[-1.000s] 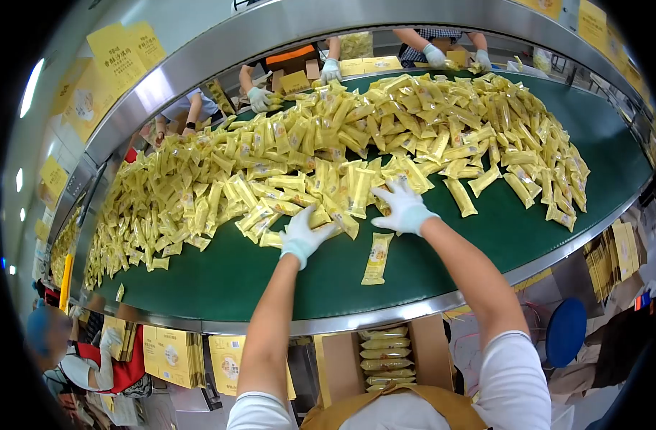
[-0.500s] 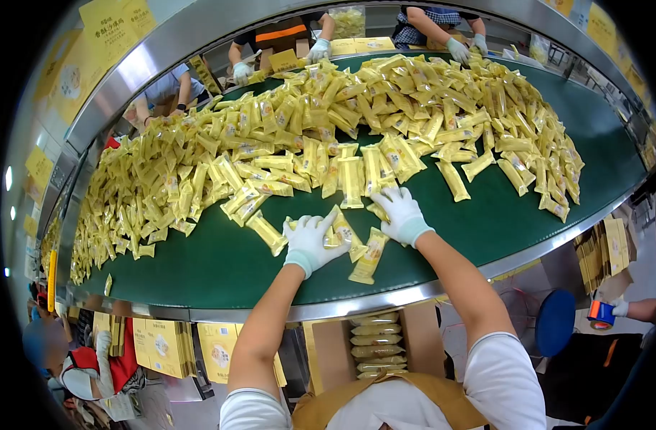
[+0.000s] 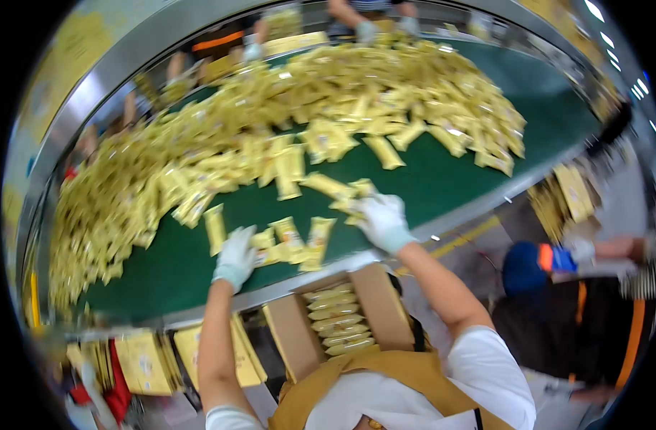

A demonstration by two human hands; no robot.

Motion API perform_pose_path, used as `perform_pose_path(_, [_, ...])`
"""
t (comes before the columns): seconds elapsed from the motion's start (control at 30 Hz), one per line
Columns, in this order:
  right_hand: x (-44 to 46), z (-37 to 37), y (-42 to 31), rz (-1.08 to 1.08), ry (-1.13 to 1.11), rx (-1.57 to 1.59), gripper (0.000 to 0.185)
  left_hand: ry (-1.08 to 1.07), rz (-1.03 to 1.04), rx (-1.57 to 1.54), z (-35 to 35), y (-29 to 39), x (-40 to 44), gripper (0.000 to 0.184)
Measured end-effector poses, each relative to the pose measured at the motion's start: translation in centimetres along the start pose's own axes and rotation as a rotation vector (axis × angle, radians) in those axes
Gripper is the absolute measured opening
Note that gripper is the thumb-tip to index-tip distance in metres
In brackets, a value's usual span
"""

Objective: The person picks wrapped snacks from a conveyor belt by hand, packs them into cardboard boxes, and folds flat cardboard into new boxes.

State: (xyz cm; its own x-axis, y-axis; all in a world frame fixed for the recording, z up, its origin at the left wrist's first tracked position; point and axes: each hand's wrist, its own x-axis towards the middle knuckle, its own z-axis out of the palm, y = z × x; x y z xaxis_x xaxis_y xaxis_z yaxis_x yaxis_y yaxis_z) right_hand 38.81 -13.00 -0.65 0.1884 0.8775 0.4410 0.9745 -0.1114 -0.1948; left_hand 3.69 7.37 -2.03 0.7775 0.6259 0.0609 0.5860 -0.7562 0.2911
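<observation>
On the green conveyor belt (image 3: 428,179), my left hand (image 3: 235,259) in a white glove lies near the front edge, fingers stretched out beside a few yellow snack packets (image 3: 290,240). Its fingertips come up against the nearest packet (image 3: 265,247). Another packet (image 3: 214,229) lies just to the left of that hand. My right hand (image 3: 385,222), also gloved, reaches in from the right with its fingers extended against a small cluster of packets (image 3: 335,188). Between the hands, one packet (image 3: 317,244) rests close to the belt's edge. Motion blurs the view slightly.
A large heap of packets (image 3: 220,136) covers the far and left belt. Below the metal edge stands an open carton (image 3: 285,337) holding stacked packets (image 3: 338,319). Flattened yellow boxes (image 3: 145,362) are at lower left. Gloved co-workers' hands (image 3: 366,32) appear across the belt.
The view has turned and shifted. My hands are farther apart, the left one nearer the belt's front edge. Several loose packets now lie between them, and the carton shows more fully.
</observation>
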Motion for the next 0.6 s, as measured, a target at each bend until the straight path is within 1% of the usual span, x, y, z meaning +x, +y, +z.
perform_pose_path(0.03, [0.1,1.0,0.1,0.029,0.099,0.072,0.016,-0.022,0.009,0.004,0.4,-0.9,0.2,0.059])
perform_pose_path(0.07, [1.4,-0.4,-0.6,0.215,-0.212,0.106,0.022,-0.038,0.019,0.011,0.6,-1.8,0.5,0.059])
perform_pose_path(0.1, [2.1,-0.8,-0.8,0.257,-0.242,0.051,0.019,-0.08,0.011,0.039,0.8,-2.6,0.8,0.06])
perform_pose_path(0.13, [2.3,-0.6,-0.7,0.311,-0.248,0.089,0.02,-0.085,0.03,0.02,0.5,-2.8,1.2,0.06])
perform_pose_path(0.17, [2.5,-0.1,-0.3,0.354,-0.231,0.084,0.02,-0.071,0.039,0.047,-0.2,-2.3,1.6,0.055])
perform_pose_path(0.23, [1.9,-2.9,-0.9,0.359,-0.182,0.148,0.025,-0.023,0.039,0.028,-2.5,0.0,1.3,0.046])
perform_pose_path(0.3, [0.7,-4.5,-0.5,0.331,-0.199,0.197,0.031,-0.004,0.053,-0.049,-3.9,1.1,0.6,0.045])
perform_pose_path(0.33, [0.2,-4.6,-0.3,0.314,-0.21,0.232,0.033,-0.004,0.035,-0.095,-4.2,2.3,0.1,0.044])
perform_pose_path(0.37, [-0.5,-3.1,0.5,0.276,-0.216,0.258,0.036,-0.051,0.038,-0.068,-3.9,3.0,0.2,0.045])
perform_pose_path(0.4, [-1.5,-1.1,1.1,0.214,-0.237,0.24,0.035,-0.095,0.036,-0.039,-3.8,3.7,0.1,0.046])
perform_pose_path(0.43, [-2.1,-1.0,0.5,0.162,-0.237,0.194,0.037,-0.166,0.002,0.028,-3.3,4.7,0.2,0.051])
perform_pose_path(0.47, [-2.7,-0.9,0.0,0.108,-0.236,0.151,0.039,-0.191,-0.041,0.041,-2.9,5.8,0.1,0.056])
perform_pose_path(0.5, [-2.8,-0.4,-0.4,0.102,-0.246,0.058,0.04,-0.13,-0.013,0.019,-1.5,4.6,0.0,0.06])
perform_pose_path(0.53, [-2.6,0.0,-0.7,0.123,-0.245,0.046,0.04,-0.067,0.017,-0.003,-1.2,4.4,0.0,0.065])
perform_pose_path(0.57, [-2.6,0.4,-0.9,0.147,-0.246,0.034,0.041,-0.099,-0.016,0.031,-1.1,4.1,-0.2,0.07])
perform_pose_path(0.6, [-2.6,0.5,-0.9,0.173,-0.246,0.017,0.041,-0.131,-0.045,0.063,-2.1,5.8,-0.3,0.074])
